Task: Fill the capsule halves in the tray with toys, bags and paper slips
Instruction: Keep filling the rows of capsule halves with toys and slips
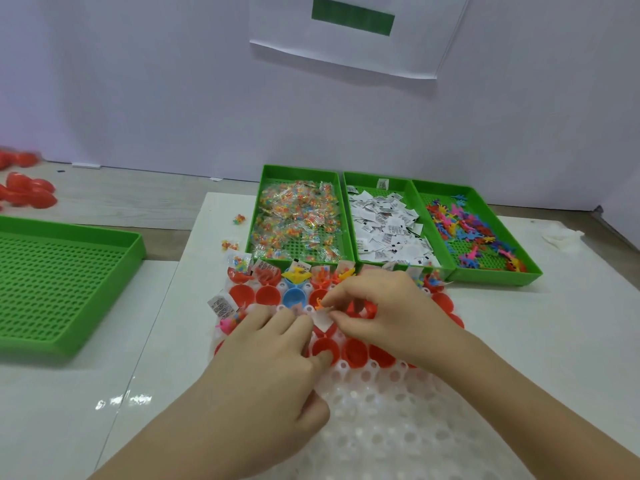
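— Hands first: where are they?
— Both are over the far rows of the white tray point(381, 410), which lies on the table point(554, 323) straight in front of the person. The right hand point(384, 306) pinches a white paper slip point(323, 322) between thumb and forefinger, and an orange toy point(319, 304) sits right at its fingertip.
— And the other one?
— The left hand point(273, 344) has its fingers curled, with the tips against the slip's left edge. Its thumb lies on the rim of a red capsule half point(325, 348). Whether it truly grips the slip I cannot tell.
— How do the capsule halves look?
— They are small round cups, open side up, seated in the tray's holes. Nearly all are red, with one blue capsule half point(294, 296) in the second row. The back row is stuffed, so toys, bags and printed slips stick out over the rims. Several cups nearer the hands show bare insides.
— What about the supplies?
— Three green bins stand side by side just behind the tray. The left bin point(298, 173) holds clear bags point(298, 220) of coloured bits, the middle bin point(367, 180) holds folded slips point(388, 230), and the right bin point(495, 276) holds bright plastic toys point(474, 230). A few loose bags lie beside the left bin.
— Anything further off?
— A large green mesh tray point(34, 346) is well apart to the left, with loose red halves point(31, 192) beyond it.
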